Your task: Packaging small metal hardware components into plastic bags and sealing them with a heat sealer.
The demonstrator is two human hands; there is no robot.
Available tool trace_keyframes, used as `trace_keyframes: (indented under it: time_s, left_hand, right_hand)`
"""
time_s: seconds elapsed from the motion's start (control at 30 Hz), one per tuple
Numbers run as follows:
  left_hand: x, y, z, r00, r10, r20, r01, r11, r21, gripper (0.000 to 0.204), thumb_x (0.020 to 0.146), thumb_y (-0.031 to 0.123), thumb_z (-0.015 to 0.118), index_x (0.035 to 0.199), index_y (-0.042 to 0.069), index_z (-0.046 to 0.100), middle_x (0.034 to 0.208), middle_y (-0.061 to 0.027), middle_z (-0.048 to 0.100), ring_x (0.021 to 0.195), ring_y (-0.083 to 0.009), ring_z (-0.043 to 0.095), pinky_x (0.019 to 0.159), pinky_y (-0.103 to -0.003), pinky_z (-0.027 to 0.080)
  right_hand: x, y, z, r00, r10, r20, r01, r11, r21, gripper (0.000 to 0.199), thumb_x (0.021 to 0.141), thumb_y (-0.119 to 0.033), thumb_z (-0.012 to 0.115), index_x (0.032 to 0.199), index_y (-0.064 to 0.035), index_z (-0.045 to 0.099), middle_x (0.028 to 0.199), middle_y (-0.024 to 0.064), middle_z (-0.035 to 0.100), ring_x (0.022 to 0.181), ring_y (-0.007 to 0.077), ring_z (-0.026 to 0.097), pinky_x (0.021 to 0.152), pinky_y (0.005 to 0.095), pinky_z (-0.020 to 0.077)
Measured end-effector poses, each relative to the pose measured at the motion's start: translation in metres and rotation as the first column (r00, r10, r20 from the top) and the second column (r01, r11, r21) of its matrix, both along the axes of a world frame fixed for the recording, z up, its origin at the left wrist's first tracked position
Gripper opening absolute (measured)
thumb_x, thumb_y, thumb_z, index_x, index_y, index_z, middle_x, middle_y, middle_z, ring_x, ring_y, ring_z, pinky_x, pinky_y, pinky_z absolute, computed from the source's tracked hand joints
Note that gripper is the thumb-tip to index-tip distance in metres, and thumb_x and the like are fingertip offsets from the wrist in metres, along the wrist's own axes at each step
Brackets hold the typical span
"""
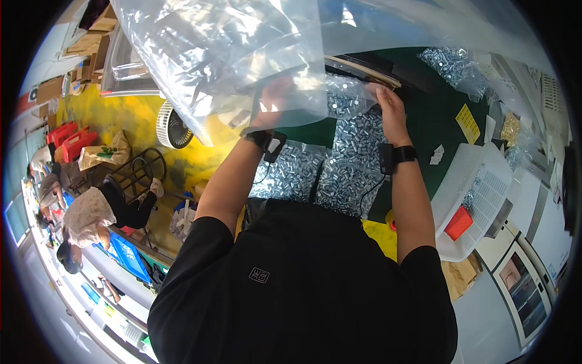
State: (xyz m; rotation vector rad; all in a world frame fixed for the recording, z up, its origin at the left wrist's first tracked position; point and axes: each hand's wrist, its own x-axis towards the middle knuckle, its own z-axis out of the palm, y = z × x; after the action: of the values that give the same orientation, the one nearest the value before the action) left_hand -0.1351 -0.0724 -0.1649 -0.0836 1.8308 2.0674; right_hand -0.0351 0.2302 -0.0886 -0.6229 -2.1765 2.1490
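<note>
A large clear plastic bag [242,48] spreads across the upper part of the view, over the green table. My left hand [274,102] shows only hazily through the plastic, and its fingers are blurred by the sheet and glare. At the bag's right side, my right hand [390,109] is closed on the plastic, thumb and fingertips at its edge. Below and between my hands lie clear bags filled with small silvery metal sleeves: a left bag [288,173] and a right bag [351,164], side by side with a dark gap between.
Another bag of metal pieces [454,67] lies at the far right of the green table [418,133]. A white plastic basket [485,188] holding a red scoop-like piece [459,223] stands at right. Left are a small fan [174,125] and a seated person [97,212].
</note>
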Motion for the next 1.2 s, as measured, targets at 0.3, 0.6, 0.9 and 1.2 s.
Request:
trace_keyframes:
  time_s: [0.3, 0.6, 0.9, 1.2]
  left_hand:
    - [0.007, 0.032, 0.035, 0.813, -0.173, -0.555, -0.284, 0.715, -0.639, 0.027, 0.106, 0.020, 0.055, 0.093, 0.000, 0.067, 0.082, -0.0104, 0.070, 0.082, -0.0234, 0.065, 0.077, -0.036, 0.051]
    - [0.021, 0.031, 0.076, 0.683, -0.138, -0.717, -0.370, 0.781, -0.503, 0.030, 0.106, 0.021, 0.051, 0.087, 0.004, 0.066, 0.081, -0.0116, 0.069, 0.081, -0.0320, 0.065, 0.077, -0.040, 0.051]
    - [-0.018, 0.043, -0.041, 0.920, -0.159, -0.359, -0.197, 0.603, -0.773, 0.030, 0.103, 0.025, 0.056, 0.092, 0.001, 0.070, 0.076, -0.0128, 0.069, 0.074, -0.0311, 0.066, 0.070, -0.039, 0.050]
    - [-0.023, 0.045, 0.009, 0.964, -0.101, -0.246, -0.052, 0.836, -0.547, 0.030, 0.103, 0.027, 0.056, 0.096, 0.001, 0.071, 0.078, -0.0152, 0.070, 0.071, -0.0311, 0.067, 0.067, -0.039, 0.050]
  right_hand:
    - [0.004, -0.003, -0.006, 0.993, -0.068, -0.101, 0.096, 0.947, 0.307, 0.034, 0.106, -0.025, 0.056, 0.098, 0.0026, 0.073, 0.090, 0.0078, 0.074, 0.085, 0.0139, 0.068, 0.079, 0.0289, 0.0521]
    - [0.023, -0.019, 0.032, 0.967, -0.145, -0.211, 0.231, 0.851, 0.471, 0.033, 0.106, -0.023, 0.054, 0.094, 0.0026, 0.070, 0.078, 0.0127, 0.073, 0.069, 0.0193, 0.071, 0.067, 0.0316, 0.0533]
    - [-0.015, -0.022, -0.049, 0.959, -0.283, 0.000, 0.245, 0.831, 0.500, 0.035, 0.105, -0.026, 0.053, 0.092, 0.0020, 0.069, 0.072, 0.0114, 0.069, 0.066, 0.0234, 0.070, 0.066, 0.0373, 0.0530]
    - [-0.003, -0.018, -0.051, 0.957, -0.290, -0.017, 0.266, 0.853, 0.448, 0.033, 0.105, -0.026, 0.054, 0.093, -0.0004, 0.071, 0.069, 0.0096, 0.068, 0.065, 0.0235, 0.067, 0.067, 0.0363, 0.0511]
